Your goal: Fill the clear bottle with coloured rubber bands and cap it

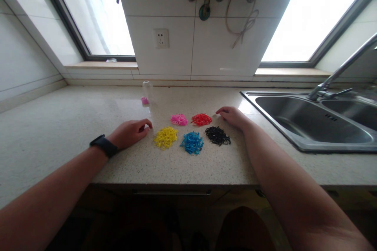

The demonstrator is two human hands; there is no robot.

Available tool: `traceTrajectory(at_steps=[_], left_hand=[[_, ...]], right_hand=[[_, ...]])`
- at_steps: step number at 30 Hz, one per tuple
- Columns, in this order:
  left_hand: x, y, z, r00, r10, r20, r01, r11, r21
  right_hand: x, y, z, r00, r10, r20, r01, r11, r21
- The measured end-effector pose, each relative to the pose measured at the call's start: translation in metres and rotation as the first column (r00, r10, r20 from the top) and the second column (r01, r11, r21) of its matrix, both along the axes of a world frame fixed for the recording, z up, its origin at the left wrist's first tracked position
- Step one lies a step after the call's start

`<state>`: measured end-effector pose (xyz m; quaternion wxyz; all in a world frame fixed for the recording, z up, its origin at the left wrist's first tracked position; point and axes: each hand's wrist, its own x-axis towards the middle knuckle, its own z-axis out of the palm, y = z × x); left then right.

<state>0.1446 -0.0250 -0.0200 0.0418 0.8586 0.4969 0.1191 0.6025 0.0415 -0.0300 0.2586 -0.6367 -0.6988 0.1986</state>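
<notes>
Five-coloured piles of small rubber bands lie on the speckled countertop: yellow bands, blue bands, black bands, pink bands and red bands. My left hand rests on the counter just left of the yellow pile, fingers loosely bent, with a gap between thumb and forefinger and nothing visible in it. Right of the red pile and beyond the black one lies my right hand, its forefinger reaching toward the red bands without touching them. Its other fingers are partly hidden.
A clear container with a pink part at its base stands behind the piles. To the right is a steel sink with a faucet. The counter's front edge runs close to me; a tiled wall stands behind.
</notes>
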Motion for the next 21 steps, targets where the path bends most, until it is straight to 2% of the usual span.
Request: traceTrajectory(at_steps=[21], left_hand=[[0.0011,0.0003,0.0000,1.000,0.003,-0.012,-0.003,1.000,0.006]], right_hand=[[0.0015,0.0010,-0.0010,1.000,0.003,0.013,-0.004,1.000,0.009]])
